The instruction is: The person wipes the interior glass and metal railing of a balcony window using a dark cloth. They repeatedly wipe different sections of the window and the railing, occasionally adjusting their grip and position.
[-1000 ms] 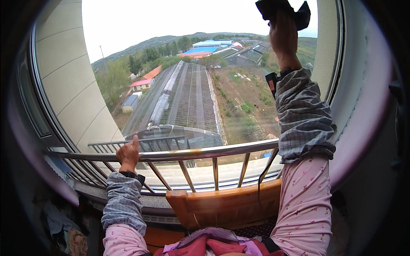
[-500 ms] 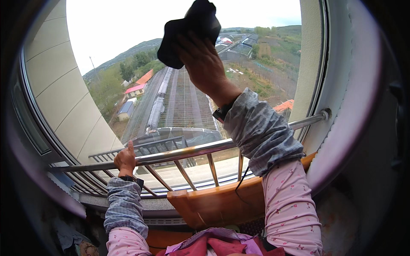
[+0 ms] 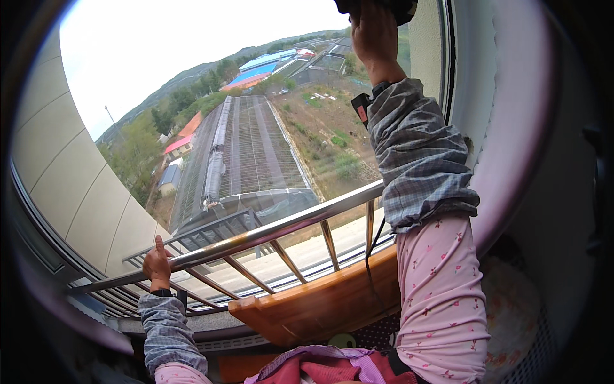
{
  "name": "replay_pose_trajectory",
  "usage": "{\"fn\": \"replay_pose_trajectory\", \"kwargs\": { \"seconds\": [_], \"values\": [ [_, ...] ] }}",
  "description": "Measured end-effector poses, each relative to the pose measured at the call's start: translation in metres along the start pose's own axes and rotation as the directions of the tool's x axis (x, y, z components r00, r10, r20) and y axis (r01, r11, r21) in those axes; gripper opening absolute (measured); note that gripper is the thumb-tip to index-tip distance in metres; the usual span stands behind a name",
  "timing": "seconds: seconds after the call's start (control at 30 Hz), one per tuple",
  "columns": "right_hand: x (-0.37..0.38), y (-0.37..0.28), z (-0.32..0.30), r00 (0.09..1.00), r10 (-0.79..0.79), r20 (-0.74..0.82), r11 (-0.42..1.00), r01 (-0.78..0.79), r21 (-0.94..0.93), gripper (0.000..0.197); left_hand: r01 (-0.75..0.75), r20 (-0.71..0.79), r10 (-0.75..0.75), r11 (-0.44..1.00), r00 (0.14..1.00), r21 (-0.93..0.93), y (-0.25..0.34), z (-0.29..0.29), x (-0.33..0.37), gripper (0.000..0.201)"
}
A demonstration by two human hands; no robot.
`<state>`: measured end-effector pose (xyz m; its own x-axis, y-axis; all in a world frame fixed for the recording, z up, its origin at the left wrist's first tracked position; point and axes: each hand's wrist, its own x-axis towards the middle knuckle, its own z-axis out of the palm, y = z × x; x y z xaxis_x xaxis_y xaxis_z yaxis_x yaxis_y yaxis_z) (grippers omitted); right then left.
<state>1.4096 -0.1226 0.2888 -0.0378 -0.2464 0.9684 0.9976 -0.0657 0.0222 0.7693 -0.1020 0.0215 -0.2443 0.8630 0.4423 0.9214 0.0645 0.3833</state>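
Note:
My left hand (image 3: 157, 264) is closed around the left part of the shiny metal railing (image 3: 256, 238), its thumb pointing up. High at the upper right, my right hand (image 3: 376, 41) presses a black cloth (image 3: 404, 9) to the window pane. The picture's upper edge cuts off part of the cloth, and the fingertips are hard to make out against it. My right arm reaches up over the railing, a dark band with a small box (image 3: 361, 110) at its wrist.
A wooden board (image 3: 313, 307) stands below the railing. A black cord (image 3: 369, 265) hangs beside my right arm. The window frame (image 3: 449, 57) and a pale curved surround (image 3: 527, 115) bound the right side. Outside lie a long covered greenhouse (image 3: 256, 144), fields and hills.
My right hand has moved up and to the right with the black cloth. The view has turned, and my left hand stays on the railing, lower and farther left in the picture.

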Motion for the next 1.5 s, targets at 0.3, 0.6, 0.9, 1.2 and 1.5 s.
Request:
{"fn": "replay_pose_trajectory", "kwargs": {
  "seconds": [0.3, 0.6, 0.9, 1.2, 1.5],
  "values": [
    [-0.141, 0.182, -0.027, 0.972, -0.010, 0.236, 0.936, 0.092, -0.341, 0.015, 0.041, -0.019, -0.041, 0.999, 0.999, 0.013, -0.001, 0.000, -0.001, 0.091],
    [-0.253, 0.206, -0.054, 0.773, 0.628, 0.091, 0.776, -0.614, -0.145, 0.040, 0.021, -0.021, -0.020, 1.000, 1.000, 0.023, -0.001, 0.002, 0.000, 0.087],
    [-0.235, 0.153, -0.036, 0.267, 0.964, 0.014, 0.262, -0.932, -0.249, 0.043, 0.031, -0.034, -0.030, 0.999, 0.999, 0.033, 0.014, -0.005, -0.005, 0.083],
    [-0.075, -0.213, -0.027, 0.970, -0.208, 0.127, 0.906, 0.142, 0.398, 0.033, 0.028, -0.017, -0.027, 1.000, 0.999, 0.011, 0.008, -0.004, -0.004, 0.084],
    [-0.067, -0.059, -0.025, 0.991, -0.101, 0.084, 0.993, 0.095, 0.072, 0.021, 0.028, -0.020, -0.028, 0.999, 0.999, 0.016, 0.006, -0.001, -0.003, 0.085]
  ]
}}
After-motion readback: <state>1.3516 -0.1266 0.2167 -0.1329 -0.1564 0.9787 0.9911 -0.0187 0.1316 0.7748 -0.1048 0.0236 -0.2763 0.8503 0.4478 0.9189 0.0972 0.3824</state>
